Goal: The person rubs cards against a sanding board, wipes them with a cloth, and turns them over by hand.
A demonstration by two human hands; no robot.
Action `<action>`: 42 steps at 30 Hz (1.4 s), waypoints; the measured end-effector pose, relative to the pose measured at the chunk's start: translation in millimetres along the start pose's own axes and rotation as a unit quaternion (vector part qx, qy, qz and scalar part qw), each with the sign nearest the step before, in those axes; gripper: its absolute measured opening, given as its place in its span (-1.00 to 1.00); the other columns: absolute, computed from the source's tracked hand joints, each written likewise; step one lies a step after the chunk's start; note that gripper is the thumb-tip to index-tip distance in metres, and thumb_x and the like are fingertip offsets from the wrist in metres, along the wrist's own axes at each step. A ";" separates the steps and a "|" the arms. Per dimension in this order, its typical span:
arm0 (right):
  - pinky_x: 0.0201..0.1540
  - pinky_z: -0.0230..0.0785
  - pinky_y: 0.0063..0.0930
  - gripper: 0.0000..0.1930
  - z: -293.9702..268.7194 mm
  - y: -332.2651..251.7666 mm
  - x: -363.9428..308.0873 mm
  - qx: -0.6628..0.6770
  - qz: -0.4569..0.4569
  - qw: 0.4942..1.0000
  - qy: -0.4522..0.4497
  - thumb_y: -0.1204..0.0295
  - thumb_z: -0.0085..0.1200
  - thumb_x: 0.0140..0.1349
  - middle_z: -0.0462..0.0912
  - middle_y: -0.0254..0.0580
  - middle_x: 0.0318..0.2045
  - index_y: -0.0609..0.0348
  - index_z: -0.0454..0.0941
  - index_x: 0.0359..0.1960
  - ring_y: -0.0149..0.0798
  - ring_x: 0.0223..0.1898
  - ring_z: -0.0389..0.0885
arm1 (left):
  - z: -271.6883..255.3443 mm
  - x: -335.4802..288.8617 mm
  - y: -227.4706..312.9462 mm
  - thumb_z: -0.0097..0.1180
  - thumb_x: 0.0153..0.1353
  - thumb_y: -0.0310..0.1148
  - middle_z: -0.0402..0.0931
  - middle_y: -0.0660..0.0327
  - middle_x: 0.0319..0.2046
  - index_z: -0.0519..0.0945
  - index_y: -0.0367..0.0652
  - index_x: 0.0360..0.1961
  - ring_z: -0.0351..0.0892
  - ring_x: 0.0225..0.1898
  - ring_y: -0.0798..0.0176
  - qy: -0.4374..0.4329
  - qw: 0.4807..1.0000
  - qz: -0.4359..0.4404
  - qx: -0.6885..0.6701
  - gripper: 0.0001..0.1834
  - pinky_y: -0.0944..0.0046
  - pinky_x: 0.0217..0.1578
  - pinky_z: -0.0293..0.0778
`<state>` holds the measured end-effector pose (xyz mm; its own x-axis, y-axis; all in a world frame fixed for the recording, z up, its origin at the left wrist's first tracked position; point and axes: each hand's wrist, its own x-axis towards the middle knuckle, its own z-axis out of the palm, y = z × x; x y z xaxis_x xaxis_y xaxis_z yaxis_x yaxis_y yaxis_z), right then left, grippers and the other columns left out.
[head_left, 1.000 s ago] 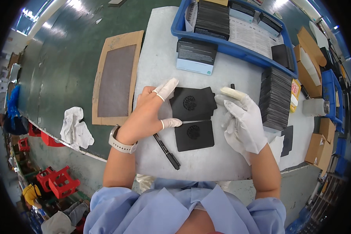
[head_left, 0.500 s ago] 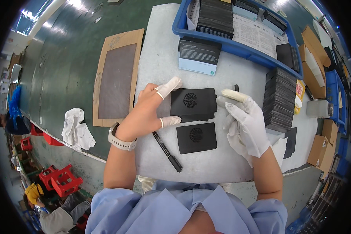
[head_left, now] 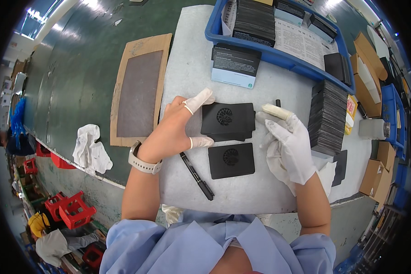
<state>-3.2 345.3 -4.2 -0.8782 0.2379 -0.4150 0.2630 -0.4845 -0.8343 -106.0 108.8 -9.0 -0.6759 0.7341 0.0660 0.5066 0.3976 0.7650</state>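
Note:
A stack of black cards [head_left: 237, 119], the top one bearing a dark round emblem, lies on the pale work surface with its edges slightly uneven. My left hand [head_left: 171, 125], with finger cots on thumb and index finger, spreads around the stack's left end, fingertips at its upper and lower corners. To the right, my right hand [head_left: 285, 141] wears a white glove and an index finger cot; its fingers extend toward the stack's right edge, with nothing visible in them. A single black card [head_left: 232, 160] lies nearer me. A black marker [head_left: 197, 176] rests below my left hand.
Beyond the stack lie black-and-blue printed cards [head_left: 235, 66] and a blue tray [head_left: 278, 51] of card stacks. A long row of black cards [head_left: 327, 118] stands right. Left are brown cardboard [head_left: 118, 91] and a white cloth [head_left: 91, 148]. A short black cylinder [head_left: 278, 103] lies past my right hand.
The stacked cards' right edges look a little more even. Both hands stay at the stack's ends with nearly the same pose; the whole view shifts slightly.

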 end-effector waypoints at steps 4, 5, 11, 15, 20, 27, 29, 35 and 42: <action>-0.46 0.47 -0.64 -0.62 0.8 -5.0 0.1 -0.008 0.000 1.000 -0.009 0.57 0.02 0.19 0.54 0.18 -0.06 0.45 0.36 0.06 -0.35 -0.41 0.61 | 2.7 2.1 -4.0 0.47 -0.26 -0.34 0.46 0.16 0.04 0.19 -0.15 0.32 0.30 -0.08 0.08 0.011 0.999 0.028 -0.012 0.05 0.17 0.07 0.16; -0.46 0.47 -0.64 -0.62 0.6 -5.5 1.3 -0.009 0.000 1.000 -0.008 0.57 0.02 0.19 0.54 0.18 -0.06 0.45 0.36 0.06 -0.35 -0.41 0.61 | 2.6 2.1 -3.6 0.46 -0.26 -0.37 0.45 0.12 -0.02 0.19 -0.16 0.32 0.29 -0.10 0.06 0.007 1.000 0.019 -0.005 0.04 0.17 0.06 0.17; -0.53 0.42 -0.69 -0.54 6.6 -14.6 -3.1 -0.081 0.030 0.996 -0.038 0.55 0.06 0.18 0.50 0.20 0.01 0.42 0.30 0.13 -0.37 -0.44 0.60 | 5.1 3.3 -0.3 0.40 -0.23 -0.43 0.36 0.01 -0.12 0.22 -0.19 0.28 0.24 -0.16 0.00 0.018 0.999 0.051 0.011 -0.04 0.12 0.02 0.21; -0.54 0.40 -0.69 -0.47 25.6 -14.1 -2.2 -0.123 0.011 0.992 -0.007 0.57 0.13 0.13 0.49 0.15 0.02 0.38 0.26 0.15 -0.41 -0.45 0.57 | 5.6 2.6 3.3 0.39 -0.22 -0.47 0.31 -0.02 -0.09 0.26 -0.20 0.24 0.26 -0.15 0.00 0.020 0.997 0.071 0.035 -0.10 0.14 -0.01 0.27; -0.62 0.21 -0.77 -0.46 37.6 -22.3 8.9 -0.232 0.022 0.972 -0.024 0.55 0.21 0.08 0.57 -0.05 -0.16 0.33 0.31 0.12 -0.56 -0.55 0.43 | 7.5 -1.2 9.3 0.38 -0.21 -0.54 0.30 0.02 -0.05 0.22 -0.15 0.26 0.31 -0.04 0.00 0.014 0.998 0.048 -0.027 -0.08 0.17 0.03 0.29; -0.41 0.32 -0.68 -0.60 49.5 -20.8 9.3 -0.238 -0.062 0.968 -0.059 0.55 0.19 0.12 0.57 -0.24 -0.26 0.26 0.41 0.02 -0.56 -0.38 0.47 | 5.4 -4.4 9.7 0.36 -0.11 -0.52 0.28 -0.06 0.04 0.16 -0.15 0.30 0.35 0.06 -0.05 0.113 0.988 0.100 0.011 -0.08 0.14 0.09 0.30; -0.40 0.32 -0.68 -0.61 41.0 -9.5 13.8 -0.209 -0.093 0.972 -0.062 0.55 0.17 0.14 0.57 -0.26 -0.25 0.25 0.42 0.03 -0.56 -0.36 0.47 | 8.8 -3.8 7.5 0.33 -0.04 -0.48 0.26 -0.05 0.10 0.12 -0.18 0.32 0.31 0.12 -0.02 0.124 0.986 0.094 -0.054 -0.10 0.14 0.14 0.26; -0.26 0.39 -0.61 -0.68 38.6 6.6 19.4 -0.255 -0.213 0.941 -0.058 0.46 0.09 0.26 0.60 -0.32 -0.29 0.23 0.43 0.04 -0.53 -0.29 0.52 | 41.1 -0.1 2.2 0.16 0.21 -0.37 0.13 0.00 0.25 -0.04 -0.28 0.37 0.07 0.32 0.10 0.130 0.941 0.046 -0.308 -0.18 0.15 0.28 0.05; -0.21 0.40 -0.60 -0.71 31.0 16.0 24.1 -0.259 -0.238 0.933 -0.077 0.46 0.08 0.27 0.60 -0.32 -0.25 0.19 0.46 0.01 -0.50 -0.27 0.52 | 36.2 -4.9 10.0 0.25 0.08 -0.45 0.00 0.02 0.32 -0.11 -0.20 0.39 -0.01 0.35 0.07 0.103 0.973 0.068 -0.196 -0.04 0.11 0.31 -0.01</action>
<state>-32.5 317.2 -16.4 -0.9811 0.1800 0.0713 -0.0487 0.1274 -0.9907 -78.2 129.1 -24.9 -0.7300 0.6236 0.2796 0.3827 0.0342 0.9232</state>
